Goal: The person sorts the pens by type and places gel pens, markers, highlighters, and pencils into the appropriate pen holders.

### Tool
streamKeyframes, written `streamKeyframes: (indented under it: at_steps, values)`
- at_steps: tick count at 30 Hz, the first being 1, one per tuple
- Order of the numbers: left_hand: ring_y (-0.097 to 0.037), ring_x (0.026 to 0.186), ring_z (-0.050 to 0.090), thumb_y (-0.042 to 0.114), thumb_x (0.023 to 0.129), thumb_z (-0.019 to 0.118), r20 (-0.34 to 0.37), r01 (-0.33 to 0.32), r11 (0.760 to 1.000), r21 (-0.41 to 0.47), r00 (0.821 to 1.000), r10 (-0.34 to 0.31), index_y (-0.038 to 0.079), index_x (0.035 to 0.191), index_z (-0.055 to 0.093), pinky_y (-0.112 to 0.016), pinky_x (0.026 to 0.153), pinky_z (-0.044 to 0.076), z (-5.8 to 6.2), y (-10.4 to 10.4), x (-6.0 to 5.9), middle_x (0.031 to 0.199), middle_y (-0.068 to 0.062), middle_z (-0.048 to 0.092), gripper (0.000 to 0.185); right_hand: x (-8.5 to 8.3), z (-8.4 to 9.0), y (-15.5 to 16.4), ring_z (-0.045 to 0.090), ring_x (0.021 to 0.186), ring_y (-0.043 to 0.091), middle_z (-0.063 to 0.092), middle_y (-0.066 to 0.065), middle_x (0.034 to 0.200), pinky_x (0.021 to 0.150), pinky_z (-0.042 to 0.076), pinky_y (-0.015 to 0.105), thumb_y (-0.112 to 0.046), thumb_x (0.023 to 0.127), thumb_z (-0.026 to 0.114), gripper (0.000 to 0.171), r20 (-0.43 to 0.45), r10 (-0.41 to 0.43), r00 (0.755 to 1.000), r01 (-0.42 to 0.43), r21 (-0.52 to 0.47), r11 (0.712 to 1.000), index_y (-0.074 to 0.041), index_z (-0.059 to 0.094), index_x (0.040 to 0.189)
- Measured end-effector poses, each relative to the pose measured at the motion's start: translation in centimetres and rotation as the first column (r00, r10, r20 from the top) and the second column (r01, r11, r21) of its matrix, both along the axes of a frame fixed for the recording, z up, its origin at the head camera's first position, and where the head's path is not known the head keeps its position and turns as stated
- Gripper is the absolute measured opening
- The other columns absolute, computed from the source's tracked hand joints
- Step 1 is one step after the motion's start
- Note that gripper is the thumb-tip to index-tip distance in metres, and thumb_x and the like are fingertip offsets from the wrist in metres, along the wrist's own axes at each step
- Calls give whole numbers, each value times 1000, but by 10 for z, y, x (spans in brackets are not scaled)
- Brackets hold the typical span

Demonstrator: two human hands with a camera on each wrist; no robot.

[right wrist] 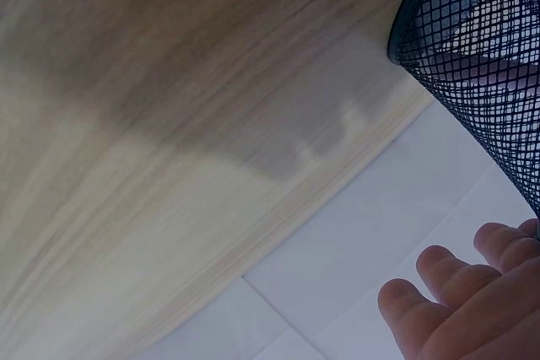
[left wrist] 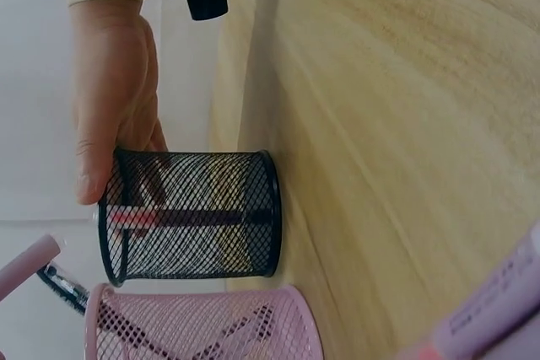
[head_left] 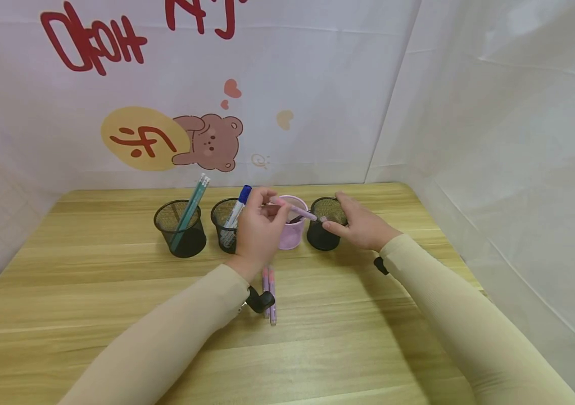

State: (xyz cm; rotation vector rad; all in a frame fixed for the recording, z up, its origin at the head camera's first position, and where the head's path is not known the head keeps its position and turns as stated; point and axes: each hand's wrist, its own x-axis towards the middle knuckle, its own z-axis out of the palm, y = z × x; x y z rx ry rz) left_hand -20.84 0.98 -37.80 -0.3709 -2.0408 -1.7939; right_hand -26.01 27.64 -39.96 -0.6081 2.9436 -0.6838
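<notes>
Head view: a wooden table [head_left: 115, 315] stands against a white backdrop printed with a cartoon bear. Four mesh pen cups stand in a row at its far side. The leftmost black cup [head_left: 180, 228] holds green pencils, and the next black cup [head_left: 225, 224] holds a blue-capped marker. Then come a pink cup [head_left: 292, 230] and, just beside it, the rightmost black cup [head_left: 324, 230]. The left hand [head_left: 258, 230] pinches a pink pen [head_left: 294, 210], held slanting over the pink cup's mouth. The right hand [head_left: 363, 225] rests on the rightmost cup, its fingers curled over the rim. Two more pink pens [head_left: 269, 295] lie on the table near the left wrist.

Left wrist view: the right hand [left wrist: 114, 107] wraps the black cup's [left wrist: 194, 215] open end, with the pink cup [left wrist: 202, 325] touching or almost touching beside it.

Right wrist view: only fingertips [right wrist: 456, 309] and black mesh [right wrist: 481, 65] show, close against the backdrop.

Risk, as a judgement: the slanted pen could catch the pink rim and tip that light cup, or slip from the pinch and roll off.
</notes>
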Motion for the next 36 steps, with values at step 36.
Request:
streamKeyframes:
  at_steps: [36]
  values:
    - [-28,92,80,8,97,75,-115,-70,990,-120,992,57,0,112,64,-39,83,66,-16,19,-8,106,-15,74,21,5,6,-2,19,163,39,13,21,176,131,22,57,-72,101,48,107,71,-43,997,37,72,997,-1,5,168]
